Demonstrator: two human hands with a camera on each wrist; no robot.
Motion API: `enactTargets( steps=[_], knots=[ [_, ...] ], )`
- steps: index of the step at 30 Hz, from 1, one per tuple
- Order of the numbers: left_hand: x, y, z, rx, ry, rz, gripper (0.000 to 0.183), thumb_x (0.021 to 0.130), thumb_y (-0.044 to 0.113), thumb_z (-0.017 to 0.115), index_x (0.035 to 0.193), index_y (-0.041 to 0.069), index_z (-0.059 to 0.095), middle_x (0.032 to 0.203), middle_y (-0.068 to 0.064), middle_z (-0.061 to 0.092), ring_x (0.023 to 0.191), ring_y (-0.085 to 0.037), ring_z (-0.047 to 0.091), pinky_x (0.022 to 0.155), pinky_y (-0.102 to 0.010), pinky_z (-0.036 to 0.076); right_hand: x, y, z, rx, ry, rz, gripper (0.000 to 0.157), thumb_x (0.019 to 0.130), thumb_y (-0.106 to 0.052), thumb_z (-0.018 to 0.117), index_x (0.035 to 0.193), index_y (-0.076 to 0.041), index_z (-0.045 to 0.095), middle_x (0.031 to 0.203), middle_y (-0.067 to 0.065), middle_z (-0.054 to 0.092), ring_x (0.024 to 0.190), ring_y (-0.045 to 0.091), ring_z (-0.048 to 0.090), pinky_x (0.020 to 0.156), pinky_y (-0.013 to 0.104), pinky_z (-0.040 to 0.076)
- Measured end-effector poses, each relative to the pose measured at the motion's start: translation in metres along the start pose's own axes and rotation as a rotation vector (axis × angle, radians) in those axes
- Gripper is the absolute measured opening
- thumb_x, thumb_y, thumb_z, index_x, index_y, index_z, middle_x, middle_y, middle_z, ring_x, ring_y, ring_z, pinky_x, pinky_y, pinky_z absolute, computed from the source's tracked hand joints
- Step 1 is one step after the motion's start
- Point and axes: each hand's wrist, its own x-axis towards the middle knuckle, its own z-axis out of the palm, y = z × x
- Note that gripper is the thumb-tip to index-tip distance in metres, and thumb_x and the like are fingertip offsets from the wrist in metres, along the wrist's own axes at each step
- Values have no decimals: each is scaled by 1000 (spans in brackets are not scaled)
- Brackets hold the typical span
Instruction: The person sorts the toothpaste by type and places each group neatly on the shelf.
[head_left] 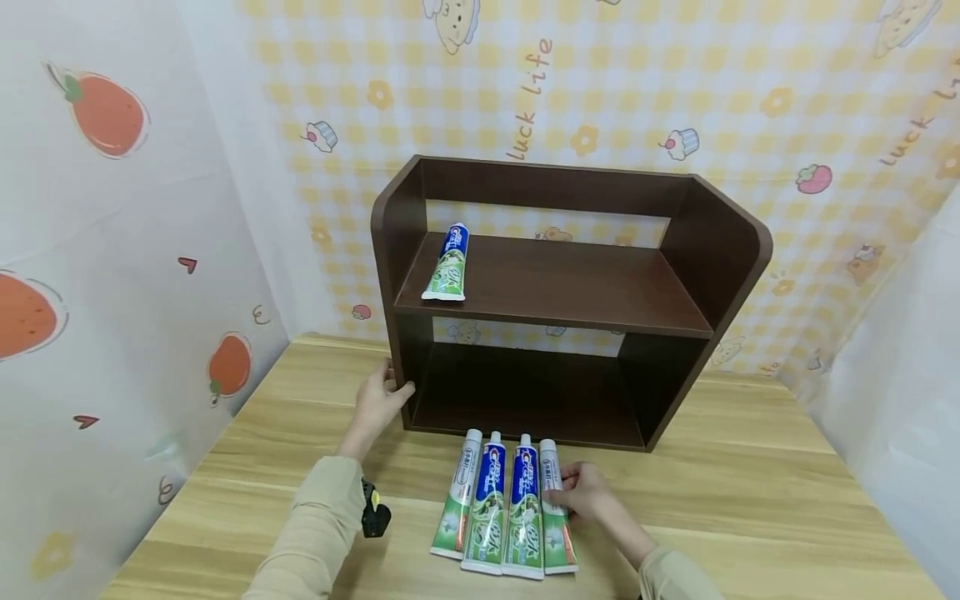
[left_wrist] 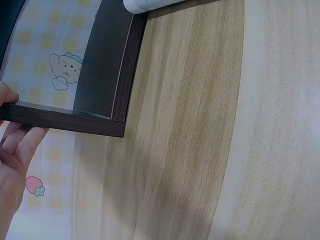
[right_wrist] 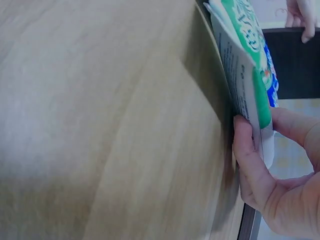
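Note:
My left hand (head_left: 377, 406) grips the lower left side panel of a dark brown two-tier shelf (head_left: 570, 279). In the left wrist view, its thumb and fingers lie on opposite faces of the panel (left_wrist: 65, 120). With my right hand (head_left: 588, 493) I pinch the white-and-green toothpaste tube (head_left: 555, 521) at the right end of a row on the table. The right wrist view shows thumb and fingers on either side of that tube (right_wrist: 237, 75). Beside it lie two blue-and-green toothpaste tubes (head_left: 524, 508), then another white-and-green tube (head_left: 459, 500), caps toward the shelf.
One blue-and-green toothpaste tube (head_left: 450, 265) lies at the left of the upper shelf board, cap to the back. The wooden table (head_left: 750, 500) extends on both sides of the shelf. A patterned cloth (head_left: 585, 92) hangs behind. A black device (head_left: 373, 510) sits by the left wrist.

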Motion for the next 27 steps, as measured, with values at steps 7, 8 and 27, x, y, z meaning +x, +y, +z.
enactTargets(
  steps=[7,8,27],
  knots=[
    [0,0,2,5,15,14,39,86,17,57,120,3,44,126,-26,48,103,-43,59,83,-47,51,-1,-1,-10,18,31,14,45,71,-1,71,107,15,49,78,12,54,54,17,57,50,32,54],
    [1,-1,2,8,17,18,37,86,17,57,118,4,45,125,-26,48,101,-42,60,82,-47,51,-1,-3,-11,20,29,15,46,71,-2,72,108,15,49,79,13,54,54,17,57,50,32,54],
    [1,0,2,21,12,-8,47,87,16,57,128,2,39,129,-28,45,113,-44,52,88,-48,49,17,-47,-16,31,27,-26,42,73,-5,71,107,11,53,81,12,58,53,15,57,53,33,55]
  ],
)
